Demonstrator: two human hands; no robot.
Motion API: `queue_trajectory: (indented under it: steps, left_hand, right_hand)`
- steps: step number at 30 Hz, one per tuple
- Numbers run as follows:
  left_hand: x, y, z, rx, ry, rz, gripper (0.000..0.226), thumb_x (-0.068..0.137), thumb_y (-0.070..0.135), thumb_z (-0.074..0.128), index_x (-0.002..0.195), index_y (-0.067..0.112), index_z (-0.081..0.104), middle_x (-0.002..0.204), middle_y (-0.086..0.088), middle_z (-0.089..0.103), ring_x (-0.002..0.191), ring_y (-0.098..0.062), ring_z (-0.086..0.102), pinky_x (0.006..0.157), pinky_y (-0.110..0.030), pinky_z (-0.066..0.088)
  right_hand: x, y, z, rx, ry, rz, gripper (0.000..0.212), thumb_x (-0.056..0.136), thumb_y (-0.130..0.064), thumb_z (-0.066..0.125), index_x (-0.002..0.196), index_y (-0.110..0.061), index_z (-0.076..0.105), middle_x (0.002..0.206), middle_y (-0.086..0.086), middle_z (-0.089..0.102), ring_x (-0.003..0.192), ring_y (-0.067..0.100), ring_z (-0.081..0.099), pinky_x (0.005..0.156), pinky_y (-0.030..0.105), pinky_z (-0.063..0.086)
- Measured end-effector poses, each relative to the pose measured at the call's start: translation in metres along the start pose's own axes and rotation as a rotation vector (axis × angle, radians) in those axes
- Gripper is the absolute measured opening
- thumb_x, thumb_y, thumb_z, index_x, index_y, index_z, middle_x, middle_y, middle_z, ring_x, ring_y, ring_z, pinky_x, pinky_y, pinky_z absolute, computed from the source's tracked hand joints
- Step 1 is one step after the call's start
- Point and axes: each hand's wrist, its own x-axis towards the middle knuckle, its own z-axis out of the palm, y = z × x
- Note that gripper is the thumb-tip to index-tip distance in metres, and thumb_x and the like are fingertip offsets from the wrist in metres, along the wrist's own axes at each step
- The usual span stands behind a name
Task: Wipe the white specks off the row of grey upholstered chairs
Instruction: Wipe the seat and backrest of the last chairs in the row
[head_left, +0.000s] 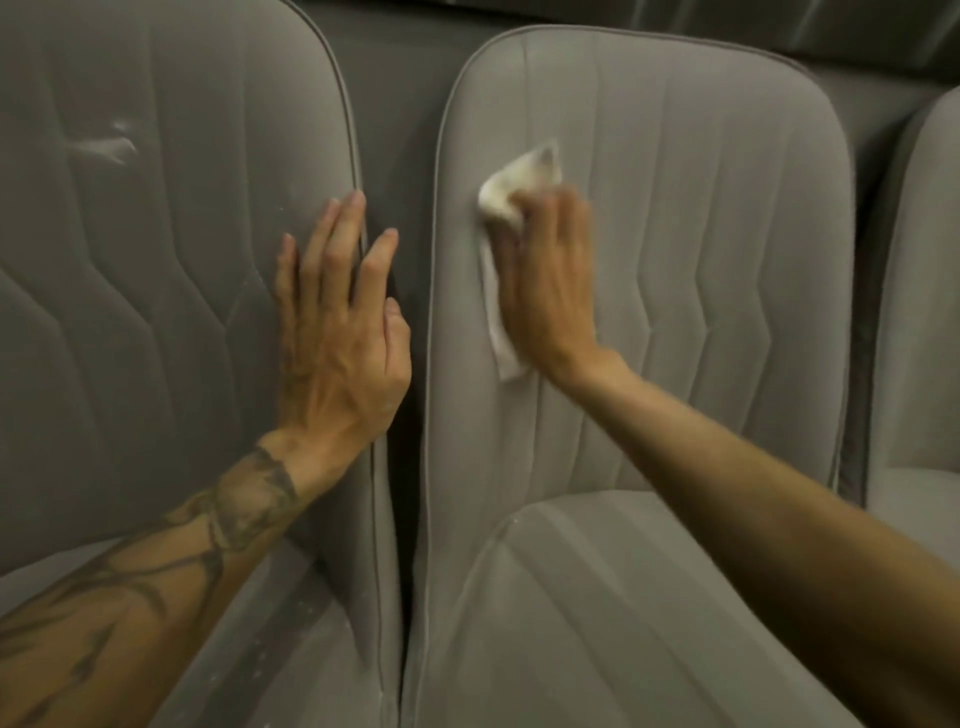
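Grey upholstery fills the view. Right hand (545, 280), flat and blurred, presses a white cloth (511, 182) on the middle chair (701, 234) backrest. Left hand (337, 322), fingers spread, braces the left chair (130, 312) edge, a white smear (106, 145) above it.

Grey chairs (727, 234), backs stitched in vertical zigzag lines. A white smear (109, 145) marks the left one's back, and white specks (311, 613) dot its seat. White cloth (511, 192). Dark tattoo (244, 504) lines pattern the forearm (130, 639).
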Motion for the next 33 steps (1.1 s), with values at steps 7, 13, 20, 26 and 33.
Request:
queue_trajectory:
  steps: [7,13,20,26,33]
  left_hand:
    - [-0.002,0.000,0.000,0.010,0.026,0.016,0.049,0.095,0.015,0.051,0.144,0.011,0.055,0.170,-0.016,0.027,0.160,-0.032,0.019,0.129,-0.056,0.010]
    - [-0.003,0.001,-0.001,0.025,-0.015,0.025,0.047,0.097,0.022,0.049,0.142,0.011,0.056,0.170,-0.017,0.025,0.160,-0.033,0.018,0.129,-0.057,0.010]
    - [-0.002,0.001,0.000,0.029,-0.009,0.022,0.047,0.096,0.022,0.049,0.140,0.009,0.058,0.170,-0.016,0.025,0.160,-0.032,0.019,0.129,-0.056,0.009]
    - [-0.002,0.000,-0.002,0.031,-0.032,0.021,0.047,0.095,0.021,0.048,0.138,0.008,0.059,0.170,-0.017,0.025,0.160,-0.033,0.018,0.128,-0.059,0.012]
    - [-0.003,-0.002,0.001,0.033,-0.034,0.024,0.046,0.094,0.021,0.048,0.137,0.009,0.058,0.170,-0.016,0.025,0.160,-0.032,0.017,0.129,-0.058,0.010]
  right_hand:
    - [-0.050,-0.024,-0.001,0.159,-0.017,0.128,0.016,0.103,-0.022,0.050,0.113,-0.010,0.053,0.108,0.006,0.052,0.092,0.025,0.052,0.079,0.048,0.047]
    - [-0.063,-0.002,-0.007,0.038,-0.057,-0.012,0.012,0.102,-0.021,0.053,0.109,-0.015,0.046,0.106,0.009,0.050,0.089,0.030,0.051,0.078,0.050,0.047]
    - [-0.048,0.000,0.004,0.121,0.032,0.080,0.016,0.104,-0.025,0.047,0.115,-0.013,0.051,0.111,0.006,0.051,0.094,0.027,0.052,0.084,0.050,0.048]
    - [-0.055,0.033,-0.006,-0.052,-0.079,-0.129,0.023,0.097,-0.017,0.063,0.114,-0.018,0.046,0.108,0.020,0.060,0.088,0.041,0.057,0.081,0.049,0.048]
    - [-0.026,0.015,0.010,0.068,0.086,0.090,0.020,0.103,-0.026,0.048,0.112,-0.009,0.054,0.109,0.015,0.056,0.093,0.035,0.054,0.083,0.048,0.048]
